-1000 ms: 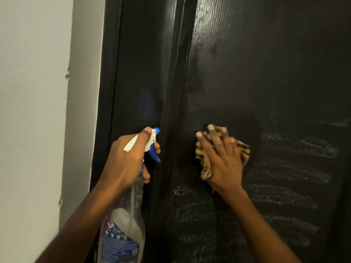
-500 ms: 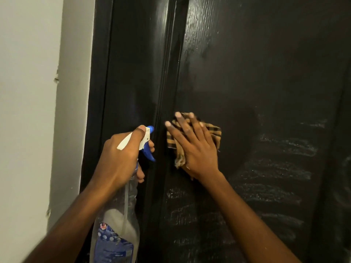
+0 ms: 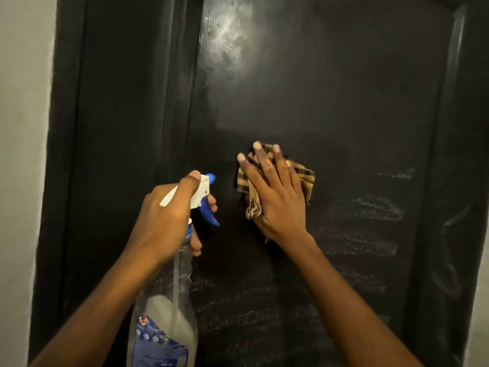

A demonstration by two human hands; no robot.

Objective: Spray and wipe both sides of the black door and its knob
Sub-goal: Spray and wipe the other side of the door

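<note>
Right hand (image 3: pixel 277 205) is flat on the black door (image 3: pixel 330 83), fingers (image 3: pixel 252 171) straight and spread, pressing a checked cloth (image 3: pixel 304 177) against the middle of the panel. Left hand (image 3: pixel 164 218) grips the neck of the spray bottle (image 3: pixel 169 303), fingers curled round it and one laid over the white head, blue nozzle aimed at the door. The bottle hangs upright just left of the cloth. Pale wet streaks (image 3: pixel 370 209) cross the panel towards the door's right edge and below the cloth. The black frame (image 3: pixel 111 128) stands left, with the white wall (image 3: pixel 21 128) beyond it.

Two bare forearms (image 3: pixel 105 300), rounded fingernails (image 3: pixel 256 145)
</note>
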